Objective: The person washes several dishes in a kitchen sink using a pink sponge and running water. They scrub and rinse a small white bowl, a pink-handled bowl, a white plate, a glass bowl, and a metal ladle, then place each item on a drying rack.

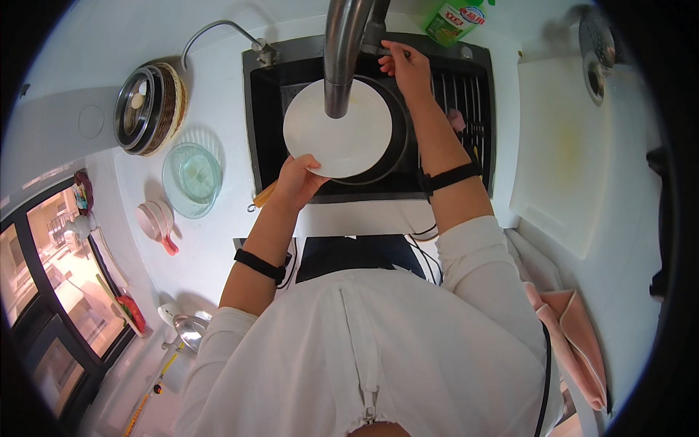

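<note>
My left hand (300, 179) grips the lower left rim of a white plate (349, 145), its thumb on the upper face. The plate is over the black sink (266, 125), above a round dark pan (400, 136), which it partly covers. A metal faucet (339, 65) reaches over the plate; I cannot make out running water. At the faucet's lever (386, 52), my right hand (407, 63) has its fingers curled around or against the handle. A wooden handle (265, 195) with a metal ring shows beside my left hand, at the sink's near left edge.
Left of the sink stand stacked bowls in a wicker basket (177, 104), glass bowls (192, 188) and pink-handled bowls (155, 221). A green spray bottle (448, 27) stands behind the sink. A rack (464, 93) with a pink cloth lies at the right, beside a white cutting board (562, 153).
</note>
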### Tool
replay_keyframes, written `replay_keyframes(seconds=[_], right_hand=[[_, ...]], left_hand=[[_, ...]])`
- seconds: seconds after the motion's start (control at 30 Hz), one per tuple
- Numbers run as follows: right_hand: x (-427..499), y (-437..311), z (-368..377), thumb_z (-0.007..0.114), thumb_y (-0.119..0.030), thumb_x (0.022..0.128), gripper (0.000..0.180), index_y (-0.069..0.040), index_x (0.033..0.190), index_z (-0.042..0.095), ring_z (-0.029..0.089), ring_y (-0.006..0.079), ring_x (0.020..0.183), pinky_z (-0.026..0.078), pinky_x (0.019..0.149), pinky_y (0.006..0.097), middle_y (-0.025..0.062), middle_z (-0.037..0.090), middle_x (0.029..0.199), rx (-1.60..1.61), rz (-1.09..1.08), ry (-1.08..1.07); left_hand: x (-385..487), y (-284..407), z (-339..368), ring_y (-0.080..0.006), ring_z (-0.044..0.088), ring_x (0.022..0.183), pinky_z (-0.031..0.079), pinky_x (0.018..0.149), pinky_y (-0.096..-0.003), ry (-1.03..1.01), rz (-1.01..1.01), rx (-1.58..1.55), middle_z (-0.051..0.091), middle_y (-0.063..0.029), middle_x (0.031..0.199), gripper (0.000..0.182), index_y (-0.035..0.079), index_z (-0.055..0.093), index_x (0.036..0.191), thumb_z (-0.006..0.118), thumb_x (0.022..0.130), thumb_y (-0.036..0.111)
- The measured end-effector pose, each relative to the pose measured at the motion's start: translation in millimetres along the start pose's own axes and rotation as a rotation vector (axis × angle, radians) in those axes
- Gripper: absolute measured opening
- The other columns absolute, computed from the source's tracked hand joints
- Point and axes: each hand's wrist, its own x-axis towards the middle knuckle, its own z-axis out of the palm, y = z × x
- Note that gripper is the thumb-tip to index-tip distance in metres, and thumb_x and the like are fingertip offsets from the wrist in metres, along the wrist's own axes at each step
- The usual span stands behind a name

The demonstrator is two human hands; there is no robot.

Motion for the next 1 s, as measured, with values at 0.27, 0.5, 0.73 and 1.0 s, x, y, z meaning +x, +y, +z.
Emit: replay_keyframes(seconds=[0.27,0.5,0.73,1.0], right_hand=[[-16,-3,2,0.059,-0.03,0.098,0.045,-0.002,0.132,0.055,0.066,0.0143,0.085,0.052,0.073,0.0263,0.0142,0.068,0.104,0.047,-0.041,0.172],[-148,3,50,0.066,-0.032,0.093,0.046,-0.003,0.126,0.055,0.056,0.0158,0.1,0.044,0.086,0.0284,0.0038,0.058,0.109,0.485,0.679,-0.034],[-149,10,47,0.067,-0.02,0.092,0.044,-0.001,0.129,0.052,0.058,0.0263,0.112,0.049,0.094,0.0403,0.0111,0.059,0.122,0.75,0.797,0.217],[-177,21,31,0.065,-0.018,0.093,0.05,-0.002,0.136,0.046,0.056,0.0265,0.117,0.047,0.098,0.0426,0.012,0.056,0.129,0.826,0.743,-0.024]], left_hand=[[2,0,0,-0.0348,0.054,0.117,0.05,0.098,-0.0461,-0.028,0.011,0.005,0.05,-0.019,0.123,0.057,-0.003,0.039,0.13,0.049,0.074,-0.005],[19,-7,21,-0.0325,0.06,0.108,0.051,0.09,-0.0432,0.152,0.441,1.092,0.058,-0.0153,0.115,0.052,-0.001,0.043,0.128,0.051,0.078,-0.008],[12,-29,23,-0.0421,0.045,0.128,0.037,0.105,-0.0485,-0.05,1.015,1.921,0.045,-0.0235,0.142,0.065,0.0,0.036,0.142,0.062,0.084,0.012],[64,-19,46,-0.0411,0.042,0.133,0.031,0.11,-0.0495,0.018,1.077,1.736,0.04,-0.0245,0.147,0.051,0.01,0.05,0.139,0.044,0.099,0.039]])
